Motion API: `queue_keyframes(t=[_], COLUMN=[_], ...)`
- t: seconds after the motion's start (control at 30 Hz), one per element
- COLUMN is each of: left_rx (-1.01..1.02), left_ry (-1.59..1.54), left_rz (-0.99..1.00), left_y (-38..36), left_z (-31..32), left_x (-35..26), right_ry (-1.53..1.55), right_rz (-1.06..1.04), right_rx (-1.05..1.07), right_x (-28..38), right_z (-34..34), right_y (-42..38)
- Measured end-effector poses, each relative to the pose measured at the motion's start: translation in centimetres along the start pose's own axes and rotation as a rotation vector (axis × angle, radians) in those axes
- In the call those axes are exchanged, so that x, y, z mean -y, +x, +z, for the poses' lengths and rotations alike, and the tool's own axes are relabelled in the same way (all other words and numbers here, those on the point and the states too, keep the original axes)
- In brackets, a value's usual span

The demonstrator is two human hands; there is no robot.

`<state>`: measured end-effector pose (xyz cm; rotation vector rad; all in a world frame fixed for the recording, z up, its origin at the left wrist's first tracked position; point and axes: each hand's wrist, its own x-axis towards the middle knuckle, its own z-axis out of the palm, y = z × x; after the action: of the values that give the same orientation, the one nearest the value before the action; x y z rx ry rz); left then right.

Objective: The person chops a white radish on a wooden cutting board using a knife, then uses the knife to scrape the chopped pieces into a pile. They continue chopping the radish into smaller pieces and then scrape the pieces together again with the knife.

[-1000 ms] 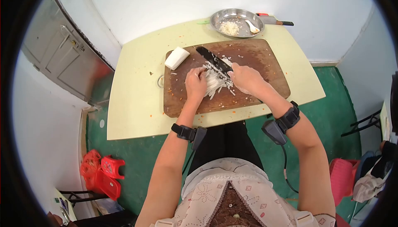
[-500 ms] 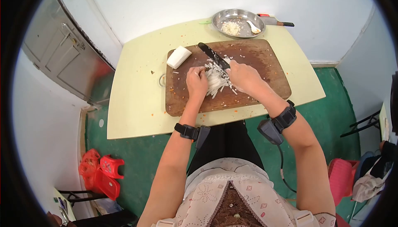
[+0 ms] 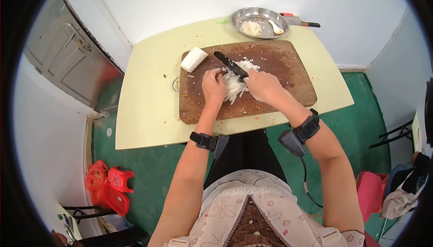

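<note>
A black-bladed knife (image 3: 228, 63) is in my right hand (image 3: 265, 86), its fingers wrapped round the handle. Its blade slants across a bundle of thin white strips (image 3: 233, 88), which look like radish, on the brown cutting board (image 3: 288, 71). My left hand (image 3: 214, 86) has its fingers curled against the left side of the strips, close to the blade. Finely chopped white bits (image 3: 248, 65) lie just beyond the knife. An uncut white radish piece (image 3: 194, 59) rests at the board's far left corner.
A metal dish (image 3: 259, 11) with minced pale bits and a white spoon (image 3: 276, 27) stands at the table's back edge. A cleaver (image 3: 295, 20) lies beside it. A metal ring (image 3: 175, 84) sticks out at the board's left side. Red plastic stools (image 3: 118, 197) stand on the floor at left.
The knife and my right hand have shifted slightly left over the strips. More chopped bits are gathered beyond the blade. My left hand has barely moved.
</note>
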<state>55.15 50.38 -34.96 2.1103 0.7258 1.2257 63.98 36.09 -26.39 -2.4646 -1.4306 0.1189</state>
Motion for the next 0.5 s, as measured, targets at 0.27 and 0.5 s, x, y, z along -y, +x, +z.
queue_keyframes(t=[0.27, 0.5], left_rx=[0.035, 0.020], left_ry=[0.102, -0.018], left_rz=[0.083, 0.015], left_y=[0.13, 0.12], left_z=[0.03, 0.03], left_x=[0.41, -0.01], right_ry=[-0.004, 0.004], right_rz=[0.027, 0.047], right_rx=[0.039, 0.043], right_x=[-0.96, -0.30], right_z=[0.02, 0.02], right_y=[1.03, 0.74])
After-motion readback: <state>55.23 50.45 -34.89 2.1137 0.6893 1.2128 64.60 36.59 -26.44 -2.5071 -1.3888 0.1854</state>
